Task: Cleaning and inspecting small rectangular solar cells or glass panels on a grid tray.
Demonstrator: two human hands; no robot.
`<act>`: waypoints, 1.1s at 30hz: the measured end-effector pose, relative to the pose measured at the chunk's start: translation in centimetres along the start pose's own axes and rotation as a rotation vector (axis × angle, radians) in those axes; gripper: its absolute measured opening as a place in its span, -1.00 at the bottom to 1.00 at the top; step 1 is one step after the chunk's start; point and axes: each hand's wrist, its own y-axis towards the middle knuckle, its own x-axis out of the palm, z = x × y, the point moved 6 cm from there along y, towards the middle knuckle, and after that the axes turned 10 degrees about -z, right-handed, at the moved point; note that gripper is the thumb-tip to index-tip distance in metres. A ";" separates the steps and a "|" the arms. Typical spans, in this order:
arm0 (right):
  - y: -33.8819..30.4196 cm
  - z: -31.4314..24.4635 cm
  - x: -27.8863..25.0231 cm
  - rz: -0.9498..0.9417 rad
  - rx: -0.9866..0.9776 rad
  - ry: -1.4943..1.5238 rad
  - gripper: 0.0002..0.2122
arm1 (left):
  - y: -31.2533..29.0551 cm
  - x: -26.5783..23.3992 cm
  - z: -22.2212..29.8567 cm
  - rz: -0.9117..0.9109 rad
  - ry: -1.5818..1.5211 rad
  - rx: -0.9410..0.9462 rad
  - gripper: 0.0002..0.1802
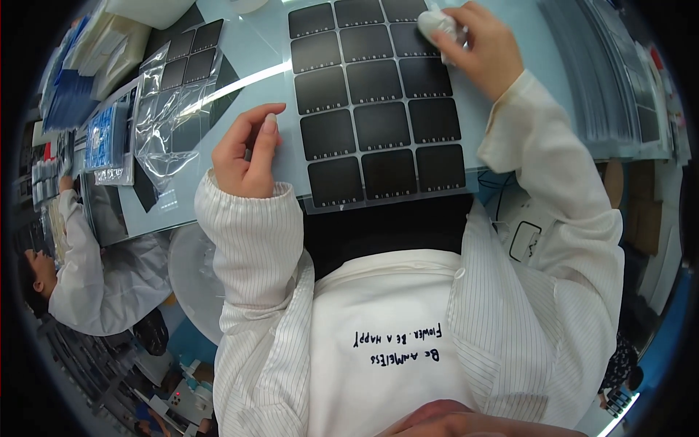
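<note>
A clear sheet (349, 109) with rows of dark, nearly square panels lies on the glass-topped table in front of me. My right hand (484, 47) is closed round a wadded white cloth (438, 26), which rests on the sheet's far right corner. To the left of the sheet, just off its edge, my left hand (249, 151) is held with loosely bent fingers. Its thumb and forefinger are apart, and nothing shows between them.
Clear plastic wrapping (175, 120) with dark panels lies on the left, beside a blue pack (107, 137) and stacked sheets (95, 51). A thick pile of clear sheets (593, 73) stands at the right. A co-worker in a white coat (102, 280) sits at far left.
</note>
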 end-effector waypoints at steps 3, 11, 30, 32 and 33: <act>-2.0 -6.9 2.8 -0.212 -0.190 0.207 -0.70 | -0.2 -0.2 0.1 0.001 -0.038 -0.041 -0.78; 4.2 -3.0 2.5 -0.203 -0.228 0.124 -0.73 | -0.2 -0.3 0.6 -0.009 -0.008 -0.058 -0.79; 6.1 -2.0 4.7 -0.099 0.031 -0.110 -0.72 | 0.0 -0.4 0.4 -0.027 0.002 -0.021 -0.82; 3.8 -7.5 6.7 -0.232 -0.215 0.048 -0.67 | -0.1 -0.3 0.3 -0.023 -0.021 -0.041 -0.82; 3.1 -10.1 7.1 -0.383 -0.358 0.133 -0.66 | -0.3 -0.4 0.2 -0.018 -0.017 -0.047 -0.82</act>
